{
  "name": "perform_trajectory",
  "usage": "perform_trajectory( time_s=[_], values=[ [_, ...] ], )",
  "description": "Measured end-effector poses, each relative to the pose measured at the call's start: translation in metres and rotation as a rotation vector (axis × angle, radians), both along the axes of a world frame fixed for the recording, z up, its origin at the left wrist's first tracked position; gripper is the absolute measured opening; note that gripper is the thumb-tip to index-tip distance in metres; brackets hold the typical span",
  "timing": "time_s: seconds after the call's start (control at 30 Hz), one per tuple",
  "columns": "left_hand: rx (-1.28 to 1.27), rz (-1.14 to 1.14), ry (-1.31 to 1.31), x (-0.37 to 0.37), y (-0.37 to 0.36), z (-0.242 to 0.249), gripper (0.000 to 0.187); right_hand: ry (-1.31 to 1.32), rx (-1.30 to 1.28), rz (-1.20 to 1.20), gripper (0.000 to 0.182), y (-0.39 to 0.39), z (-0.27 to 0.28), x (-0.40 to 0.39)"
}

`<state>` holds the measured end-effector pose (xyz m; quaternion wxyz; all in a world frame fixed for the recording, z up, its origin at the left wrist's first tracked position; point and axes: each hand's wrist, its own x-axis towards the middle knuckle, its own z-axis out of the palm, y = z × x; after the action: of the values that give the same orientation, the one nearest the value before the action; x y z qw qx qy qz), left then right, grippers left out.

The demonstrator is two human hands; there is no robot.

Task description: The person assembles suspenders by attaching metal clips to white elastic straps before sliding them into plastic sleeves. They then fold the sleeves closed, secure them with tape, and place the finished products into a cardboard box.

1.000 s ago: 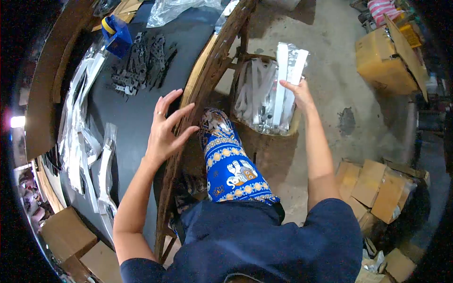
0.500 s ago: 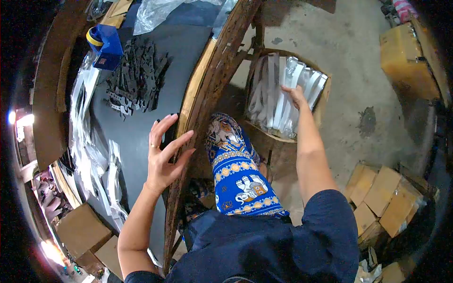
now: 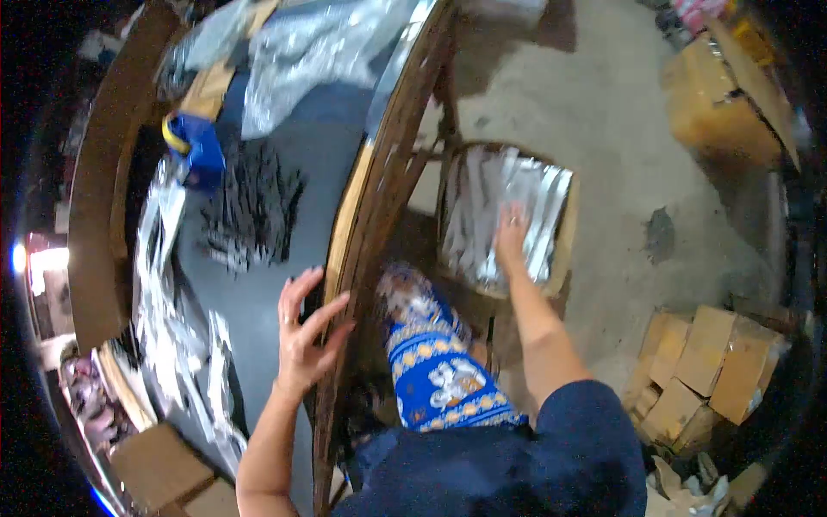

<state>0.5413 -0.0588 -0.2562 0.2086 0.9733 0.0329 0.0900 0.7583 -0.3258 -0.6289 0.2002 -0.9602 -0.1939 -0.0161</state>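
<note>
My left hand (image 3: 303,340) rests at the wooden edge (image 3: 351,215) of the worktable, its fingers spread and a ring on one of them. Over on the right, my right hand (image 3: 512,234) reaches down into a cardboard box (image 3: 564,233) and lies on long, flat strips in clear plastic sleeves (image 3: 543,215). Its fingers look stretched out along the sleeves, though blurred, and no strip is lifted. On the dark tabletop (image 3: 258,302), beyond my left hand, lies a pile of black strap-like pieces (image 3: 254,207).
A blue tape dispenser (image 3: 200,146) stands behind the black pile. Shiny plastic sleeves (image 3: 172,319) line the table's left side, and a clear plastic sheet (image 3: 301,65) covers its far end. Cardboard boxes (image 3: 706,362) stand on the floor at right.
The view has shifted, so the table and box appear lower. My right hand has moved left over the strips, its fingers now lying along them. My left hand stays at the table edge.
</note>
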Motion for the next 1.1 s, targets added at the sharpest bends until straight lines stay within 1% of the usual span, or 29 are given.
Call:
perform_trajectory(
  time_s=[0.03, 0.1, 0.17, 0.23, 0.3, 0.33, 0.37, 0.4, 0.47, 0.53, 0.57, 0.6, 0.67, 0.83, 0.9, 0.93, 1.0, 1.07, 1.1],
  values=[
    [0.002, -0.004, -0.013, 0.001, -0.001, -0.001, 0.050, 0.037, 0.101, -0.013, 0.064, 0.008, 0.011, 0.002],
    [0.003, -0.005, -0.017, 0.002, -0.006, 0.004, 0.048, 0.017, 0.220, 0.058, 0.059, 0.019, 0.044, -0.003],
    [-0.001, -0.002, -0.032, 0.001, -0.007, 0.005, 0.047, -0.021, 0.350, 0.118, 0.053, 0.029, 0.061, -0.012],
    [0.005, 0.002, -0.034, 0.001, -0.008, 0.006, 0.045, 0.035, 0.508, 0.216, 0.036, 0.035, 0.073, -0.028],
    [0.016, 0.003, -0.078, 0.002, -0.007, -0.001, 0.044, 0.076, 0.522, 0.313, 0.021, 0.042, 0.076, -0.054],
    [0.017, -0.008, -0.091, 0.001, -0.007, -0.001, 0.044, 0.099, 0.538, 0.351, 0.014, 0.046, 0.094, -0.070],
    [0.031, 0.006, -0.091, 0.001, -0.011, 0.001, 0.042, 0.070, 0.561, 0.363, 0.013, 0.051, 0.107, -0.088],
    [0.030, 0.013, -0.104, 0.002, -0.012, 0.002, 0.042, 0.185, 0.566, 0.423, 0.014, 0.051, 0.137, -0.102],
    [0.065, -0.005, -0.111, 0.002, -0.012, -0.001, 0.041, 0.312, 0.735, 0.410, 0.024, 0.063, 0.158, -0.126],
    [0.061, -0.008, -0.134, 0.000, -0.011, -0.005, 0.041, 0.653, 0.865, 0.291, 0.034, 0.074, 0.182, -0.142],
    [0.060, -0.012, -0.162, 0.002, -0.011, -0.006, 0.040, 0.581, 0.830, 0.299, 0.035, 0.078, 0.184, -0.145],
    [0.059, -0.018, -0.164, 0.004, -0.013, -0.006, 0.040, 0.577, 0.831, 0.295, 0.035, 0.077, 0.181, -0.143],
    [0.081, -0.001, -0.169, 0.002, -0.015, -0.004, 0.038, 0.549, 0.690, 0.435, 0.035, 0.077, 0.171, -0.136],
    [0.077, -0.001, -0.194, 0.003, -0.015, -0.008, 0.036, 0.510, 0.702, 0.413, 0.034, 0.074, 0.169, -0.139],
    [0.072, 0.006, -0.190, 0.001, -0.015, -0.008, 0.035, 0.566, 0.611, 0.372, 0.036, 0.067, 0.166, -0.141],
    [0.075, 0.005, -0.196, 0.002, -0.017, -0.006, 0.033, 0.568, 0.634, 0.324, 0.039, 0.064, 0.162, -0.145],
    [0.081, 0.008, -0.209, 0.000, -0.017, -0.006, 0.032, 0.631, 0.665, 0.302, 0.040, 0.055, 0.164, -0.147],
    [0.102, -0.002, -0.282, 0.001, -0.018, -0.008, 0.030, 0.622, 0.639, 0.303, 0.040, 0.044, 0.176, -0.146],
    [0.100, -0.001, -0.290, -0.001, -0.017, -0.007, 0.030, 0.678, 0.560, 0.343, 0.039, 0.037, 0.178, -0.145]
  ],
)
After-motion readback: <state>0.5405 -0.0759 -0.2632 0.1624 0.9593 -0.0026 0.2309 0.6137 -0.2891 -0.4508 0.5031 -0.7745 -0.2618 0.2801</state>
